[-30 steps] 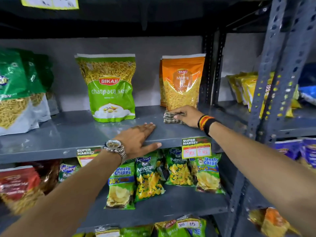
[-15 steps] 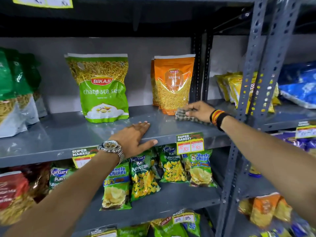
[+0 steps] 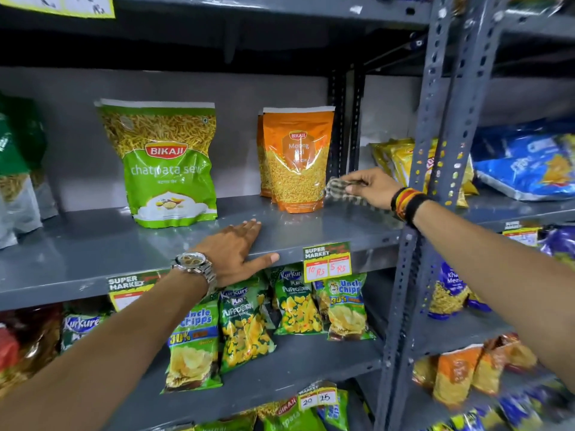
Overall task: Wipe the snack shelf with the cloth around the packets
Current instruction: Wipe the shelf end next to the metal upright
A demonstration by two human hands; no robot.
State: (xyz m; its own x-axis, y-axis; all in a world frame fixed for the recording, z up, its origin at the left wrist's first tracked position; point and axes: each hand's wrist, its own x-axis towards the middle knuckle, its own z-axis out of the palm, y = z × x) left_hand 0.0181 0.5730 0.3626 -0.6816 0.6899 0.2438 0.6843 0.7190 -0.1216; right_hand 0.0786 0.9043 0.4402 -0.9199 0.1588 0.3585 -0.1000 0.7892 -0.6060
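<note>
One cloth (image 3: 340,194) pinched in right hand (image 3: 371,189), beside orange packet (image 3: 297,160).

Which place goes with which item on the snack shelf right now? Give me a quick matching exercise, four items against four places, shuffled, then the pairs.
Items
1. green packet
2. orange packet
3. cloth
4. left hand

Places
A. flat on the shelf's front edge
B. pinched in the right hand, by the orange packet's right side
C. upright, left of the orange packet
D. upright near the shelf's right end, by the rear uprights

Pairs: 1-C, 2-D, 3-B, 4-A
</note>
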